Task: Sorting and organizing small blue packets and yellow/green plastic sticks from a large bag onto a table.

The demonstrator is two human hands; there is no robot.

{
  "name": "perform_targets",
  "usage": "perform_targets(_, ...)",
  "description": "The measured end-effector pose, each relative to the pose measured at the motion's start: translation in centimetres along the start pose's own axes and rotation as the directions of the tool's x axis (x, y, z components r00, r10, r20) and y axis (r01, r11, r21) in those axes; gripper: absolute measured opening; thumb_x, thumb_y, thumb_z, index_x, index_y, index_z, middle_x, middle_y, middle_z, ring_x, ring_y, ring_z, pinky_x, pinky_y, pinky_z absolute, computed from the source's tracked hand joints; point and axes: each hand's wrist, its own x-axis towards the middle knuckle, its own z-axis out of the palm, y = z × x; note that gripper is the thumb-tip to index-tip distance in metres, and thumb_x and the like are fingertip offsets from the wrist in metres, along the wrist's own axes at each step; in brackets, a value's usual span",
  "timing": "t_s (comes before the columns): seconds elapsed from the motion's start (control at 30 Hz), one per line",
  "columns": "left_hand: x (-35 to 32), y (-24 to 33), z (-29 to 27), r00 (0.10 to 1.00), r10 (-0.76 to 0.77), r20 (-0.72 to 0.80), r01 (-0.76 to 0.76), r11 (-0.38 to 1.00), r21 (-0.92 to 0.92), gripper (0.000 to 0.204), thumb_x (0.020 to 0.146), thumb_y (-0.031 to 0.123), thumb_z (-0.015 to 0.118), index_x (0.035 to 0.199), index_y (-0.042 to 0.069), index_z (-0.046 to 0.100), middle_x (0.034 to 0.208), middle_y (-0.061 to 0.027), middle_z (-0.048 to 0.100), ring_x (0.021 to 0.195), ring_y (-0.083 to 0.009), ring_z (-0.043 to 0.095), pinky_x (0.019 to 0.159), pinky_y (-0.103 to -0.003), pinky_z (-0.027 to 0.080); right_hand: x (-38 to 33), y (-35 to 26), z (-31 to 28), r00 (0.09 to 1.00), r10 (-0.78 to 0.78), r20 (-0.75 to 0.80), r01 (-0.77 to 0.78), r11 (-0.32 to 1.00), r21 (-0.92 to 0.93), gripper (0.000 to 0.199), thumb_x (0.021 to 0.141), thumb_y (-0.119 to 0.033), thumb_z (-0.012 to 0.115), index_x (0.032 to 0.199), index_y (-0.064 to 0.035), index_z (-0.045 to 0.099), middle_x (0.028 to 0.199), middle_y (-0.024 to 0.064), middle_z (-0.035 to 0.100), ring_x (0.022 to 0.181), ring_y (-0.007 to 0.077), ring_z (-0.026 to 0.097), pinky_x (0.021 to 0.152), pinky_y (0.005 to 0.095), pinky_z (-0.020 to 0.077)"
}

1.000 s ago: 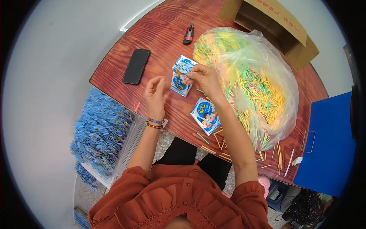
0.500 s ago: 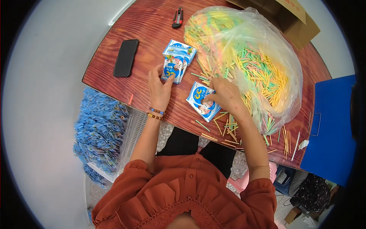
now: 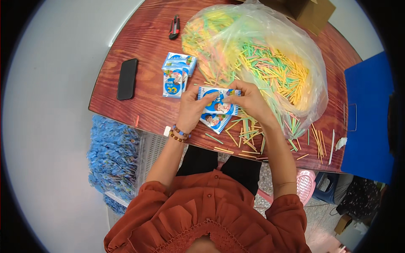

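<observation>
Between my two hands is a small blue-and-white snack packet (image 3: 219, 109), gripped at its left by my left hand (image 3: 192, 106) and at its upper right by my right hand (image 3: 251, 100). Thumbs lie on its front; the fingers behind are hidden. Just below, partly covered by it, another such packet (image 3: 216, 123) rests on the table. A pile of similar packets (image 3: 174, 82) lies to the left of my hands, overlapping one another. Thin pastel sticks (image 3: 253, 137) are scattered to the right, under my right forearm.
A large clear bag (image 3: 249, 36) full of coloured sticks spreads over the table's far right. A black phone (image 3: 127, 80) and a red-and-black box cutter (image 3: 174, 27) lie leftward. Beside the table stand a crate of blue packets (image 3: 114, 147) and a blue container (image 3: 369, 118). A cardboard box (image 3: 316, 17) is behind.
My left hand has left the packet pile and moved right to meet my right hand. One packet is now held up between both hands. The view has shifted slightly.
</observation>
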Motion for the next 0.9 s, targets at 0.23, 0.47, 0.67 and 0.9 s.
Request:
perform_targets(0.23, -1.8, -1.2, 3.4, 0.982, -0.084, -0.172, 0.04, 0.968, -0.246, 0.01, 0.089, 0.007, 0.066, 0.093, -0.002, 0.068, 0.082, -0.0029, 0.068, 0.066, -0.0041, 0.058, 0.057, -0.02, 0.046, -3.6, 0.8, 0.8, 0.954, -0.017, -0.299, 0.07, 0.984, 0.166, 0.008, 0.085, -0.008, 0.069, 0.083, -0.0003, 0.07, 0.071, -0.0018, 0.064, 0.069, 0.0025, 0.054, 0.06, 0.0205, 0.0419)
perform_targets(0.47, -1.3, -2.1, 5.1, 0.993, -0.062, -0.103, 0.045, 0.986, -0.158, 0.01, 0.091, 0.008, 0.064, 0.089, 0.0, 0.069, 0.08, 0.0016, 0.066, 0.068, 0.0, 0.054, 0.057, -0.019, 0.042, -6.1, 2.9, -4.0, 0.958, 0.004, -0.286, 0.006, 0.999, 0.034, 0.017, 0.09, -0.014, 0.063, 0.085, 0.001, 0.07, 0.073, -0.001, 0.061, 0.068, 0.0044, 0.051, 0.062, 0.0218, 0.0415)
perform_targets(0.67, -1.3, -2.4, 4.5, 0.987, -0.095, -0.13, 0.065, 0.974, -0.218, 0.013, 0.093, 0.01, 0.063, 0.084, 0.001, 0.068, 0.078, 0.0026, 0.065, 0.067, 0.0, 0.053, 0.057, -0.019, 0.042, -6.9, 2.3, -15.6, 0.73, -0.22, -0.648, -0.15, 0.872, -0.466, 0.012, 0.087, -0.012, 0.062, 0.087, -0.003, 0.069, 0.082, 0.0074, 0.065, 0.077, 0.0165, 0.06, 0.072, 0.0285, 0.0463)
perform_targets(0.9, -1.2, -2.4, 4.7, 0.988, -0.042, -0.151, 0.008, 0.976, -0.219, 0.013, 0.093, 0.01, 0.063, 0.083, 0.001, 0.066, 0.079, 0.0018, 0.066, 0.066, -0.0006, 0.054, 0.056, -0.019, 0.043, -4.7, 3.7, -21.4, 0.932, -0.315, -0.178, -0.161, 0.078, -0.984, 0.032, 0.076, -0.007, 0.063, 0.108, -0.0093, 0.064, 0.109, 0.0066, 0.061, 0.106, 0.0253, 0.053, 0.088, 0.0389, 0.0394)
